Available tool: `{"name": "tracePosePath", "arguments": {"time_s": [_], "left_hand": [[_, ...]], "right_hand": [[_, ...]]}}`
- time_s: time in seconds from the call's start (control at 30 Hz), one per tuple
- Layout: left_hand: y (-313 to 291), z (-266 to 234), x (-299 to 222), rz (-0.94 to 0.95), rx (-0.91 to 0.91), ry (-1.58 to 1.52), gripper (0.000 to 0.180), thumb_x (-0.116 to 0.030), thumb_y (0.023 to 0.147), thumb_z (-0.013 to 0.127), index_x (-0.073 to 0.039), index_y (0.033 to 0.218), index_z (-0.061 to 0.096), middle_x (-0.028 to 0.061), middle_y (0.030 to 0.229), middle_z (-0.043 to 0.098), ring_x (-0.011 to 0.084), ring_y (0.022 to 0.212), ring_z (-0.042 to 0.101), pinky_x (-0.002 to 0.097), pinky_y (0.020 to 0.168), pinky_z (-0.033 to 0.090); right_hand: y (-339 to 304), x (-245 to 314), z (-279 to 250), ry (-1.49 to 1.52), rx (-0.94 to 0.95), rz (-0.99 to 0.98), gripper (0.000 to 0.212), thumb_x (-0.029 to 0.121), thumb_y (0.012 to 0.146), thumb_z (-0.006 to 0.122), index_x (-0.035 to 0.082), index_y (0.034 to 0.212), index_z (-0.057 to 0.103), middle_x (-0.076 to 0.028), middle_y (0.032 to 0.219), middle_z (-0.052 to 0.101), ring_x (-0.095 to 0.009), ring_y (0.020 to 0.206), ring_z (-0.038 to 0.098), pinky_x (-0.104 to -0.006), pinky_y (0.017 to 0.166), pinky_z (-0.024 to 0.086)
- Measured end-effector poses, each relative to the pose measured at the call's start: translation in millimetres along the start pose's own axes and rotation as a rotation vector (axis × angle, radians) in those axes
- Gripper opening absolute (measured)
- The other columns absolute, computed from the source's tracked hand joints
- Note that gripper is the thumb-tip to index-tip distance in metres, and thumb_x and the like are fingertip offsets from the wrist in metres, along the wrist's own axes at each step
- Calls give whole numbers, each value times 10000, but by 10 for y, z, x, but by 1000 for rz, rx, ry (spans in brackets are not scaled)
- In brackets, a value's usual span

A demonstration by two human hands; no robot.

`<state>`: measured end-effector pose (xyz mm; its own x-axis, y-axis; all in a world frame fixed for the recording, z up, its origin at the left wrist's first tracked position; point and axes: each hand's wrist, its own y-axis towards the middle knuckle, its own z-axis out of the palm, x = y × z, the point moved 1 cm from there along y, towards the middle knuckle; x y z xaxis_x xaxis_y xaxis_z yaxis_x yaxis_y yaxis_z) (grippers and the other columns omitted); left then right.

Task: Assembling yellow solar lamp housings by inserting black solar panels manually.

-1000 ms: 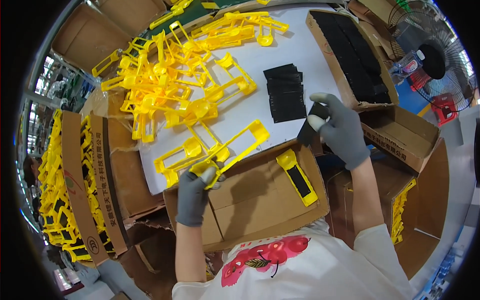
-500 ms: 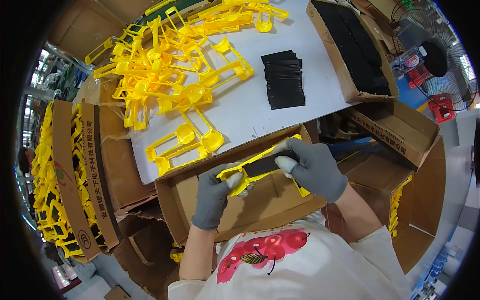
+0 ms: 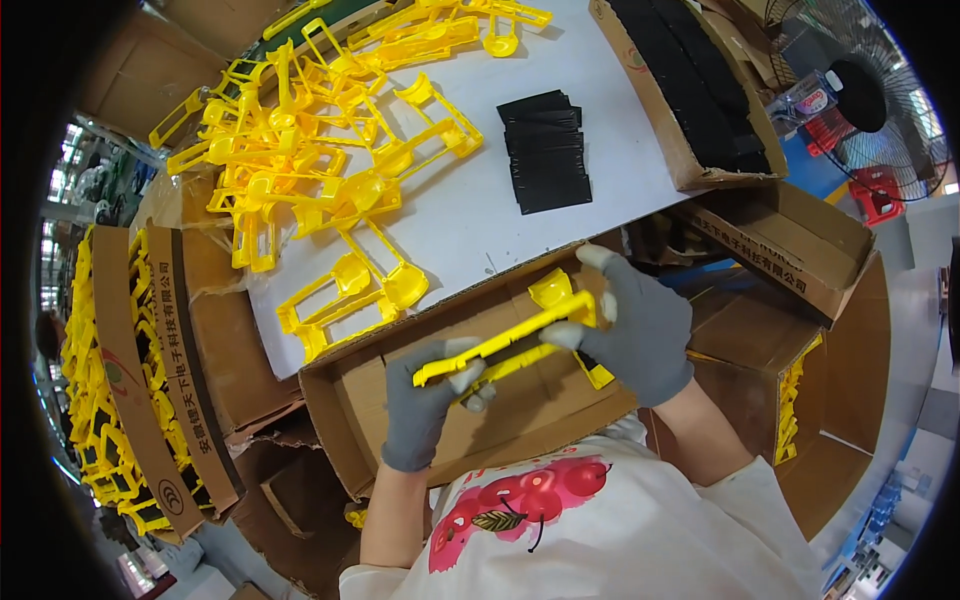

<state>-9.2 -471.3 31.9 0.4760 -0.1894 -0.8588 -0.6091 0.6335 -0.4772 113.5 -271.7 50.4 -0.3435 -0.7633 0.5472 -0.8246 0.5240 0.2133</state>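
Both my hands wear grey gloves with pale fingertips. My left hand (image 3: 424,402) is closed around the left end of a yellow plastic frame (image 3: 505,342), tilted with its narrow side showing. At the other end, my right hand (image 3: 642,325) has its thumb against the frame and its forefinger spread away. The black sheet seen in the frame earlier does not show plainly now. Underneath is an open cardboard box (image 3: 345,400), with a yellow plastic piece (image 3: 599,374) in it, partly hidden by my right hand.
On the white table (image 3: 450,220) lie a heap of yellow frames (image 3: 290,150) and a stack of black sheets (image 3: 548,165). A carton of black sheets (image 3: 690,90) stands at the far right, near a fan (image 3: 885,100). Filled cartons (image 3: 110,390) stand at the left.
The frame has turned from showing its black sheet to showing its narrow side. My right forefinger has lifted off and spread from the thumb. The whole view has shifted slightly.
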Motion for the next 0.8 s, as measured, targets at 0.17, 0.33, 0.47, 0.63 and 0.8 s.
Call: {"name": "tracePosePath", "arguments": {"time_s": [0.17,0.33,0.47,0.63,0.8], "left_hand": [[-8,-61,130,-78,121,54,233,-13,852,668,59,1072,652,115,808,685,157,685,677,227,547,531],[26,-38,239,-135,136,115,221,-27,851,679,53,1056,659,98,788,685,125,637,659,213,530,523],[109,-141,166,-173,211,202,214,-63,863,675,36,1052,661,91,771,682,98,584,625,203,494,490],[551,-520,238,-269,383,275,274,-112,865,669,23,1098,616,74,753,670,100,575,617,217,480,469],[925,-189,378,-76,258,868,385,-337,819,727,13,959,647,140,745,675,201,562,643,321,482,493]], "right_hand": [[-319,-289,232,541,531,259,287,233,787,761,46,974,652,-76,725,666,-154,614,658,-254,585,506],[-650,-237,311,316,318,188,240,308,828,732,116,915,620,-73,685,657,-253,571,649,-326,554,503],[-496,-268,248,331,466,203,305,265,776,772,93,988,635,-86,788,677,-217,638,662,-305,583,505],[375,-584,70,177,25,-68,254,265,773,752,123,969,676,-29,917,645,-169,617,619,-281,597,495],[941,-747,397,-41,24,-203,258,193,763,743,141,1000,655,-26,995,613,-228,783,643,-330,672,523]]}}
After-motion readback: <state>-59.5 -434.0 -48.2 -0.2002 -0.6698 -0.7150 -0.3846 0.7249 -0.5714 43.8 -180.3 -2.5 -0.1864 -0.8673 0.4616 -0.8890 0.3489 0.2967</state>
